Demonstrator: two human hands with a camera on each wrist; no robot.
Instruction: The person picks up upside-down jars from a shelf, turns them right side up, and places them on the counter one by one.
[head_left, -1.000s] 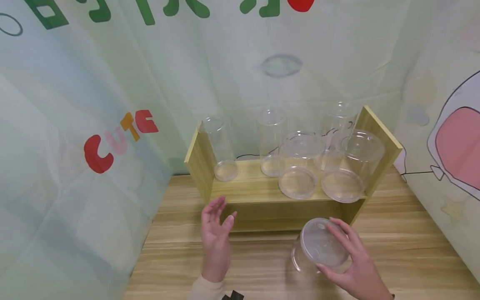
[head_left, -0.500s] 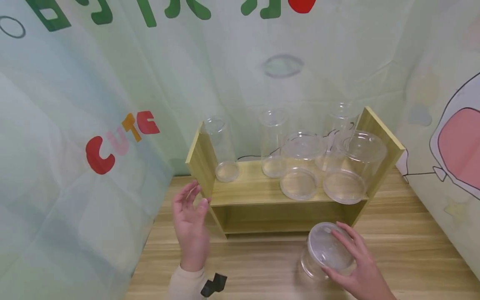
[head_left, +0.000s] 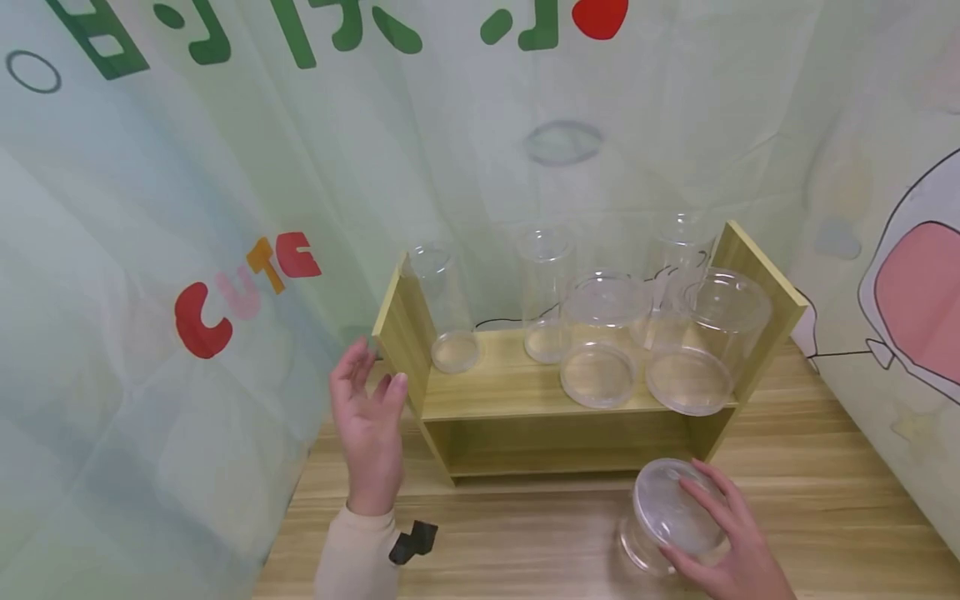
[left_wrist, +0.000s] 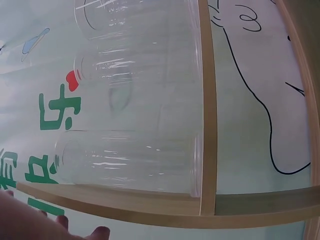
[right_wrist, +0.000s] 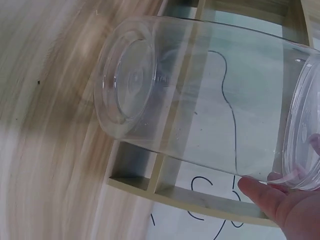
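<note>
My right hand point(head_left: 722, 535) grips a wide clear plastic jar point(head_left: 670, 514) by its lidded top, in front of the wooden shelf's point(head_left: 525, 396) right end. In the right wrist view the jar point(right_wrist: 200, 110) is tilted, base toward the table, with my fingers point(right_wrist: 277, 200) curled at its lid rim. I cannot tell whether it touches the table. My left hand point(head_left: 372, 400) is raised and open, fingers spread, just left of the shelf's left side panel point(head_left: 401, 333), holding nothing. The left wrist view shows a slim jar point(left_wrist: 125, 160) on the shelf board point(left_wrist: 207, 100).
On the shelf stand three slim clear jars point(head_left: 444, 308) at the back and two wide ones point(head_left: 603, 337) at the front right. A printed cloth backdrop point(head_left: 187, 250) hangs close behind and on both sides. The wooden table point(head_left: 525, 533) runs in front.
My left hand moved left and up, from in front of the shelf to beside its left panel. My right hand carried the jar slightly right and toward me.
</note>
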